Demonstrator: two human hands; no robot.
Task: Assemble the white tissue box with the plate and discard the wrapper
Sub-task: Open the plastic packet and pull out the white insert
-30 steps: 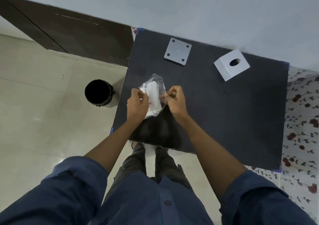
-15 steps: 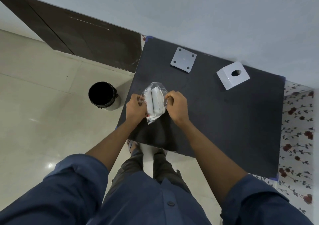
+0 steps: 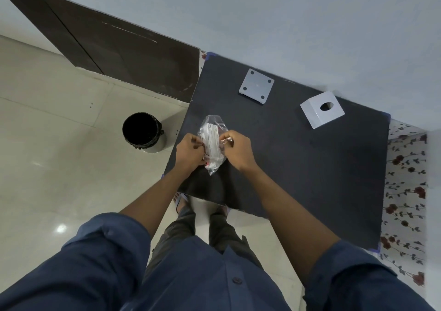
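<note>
Both hands pinch a clear wrapper (image 3: pixel 213 141) of white tissues between them above the desk (image 3: pixel 298 167): left hand (image 3: pixel 189 152) and right hand (image 3: pixel 236 148) closed on opposite edges. It looks light, soft, slippery film; grip near the seam. Tissue box (image 3: pixel 322 113) and plate (image 3: pixel 256 86) lie well beyond the right hand.

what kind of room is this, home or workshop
Probably a room in a home: glossy tiled floor, a small bin beside a black table, and a floral cloth under it. No workshop tools in view.
</note>
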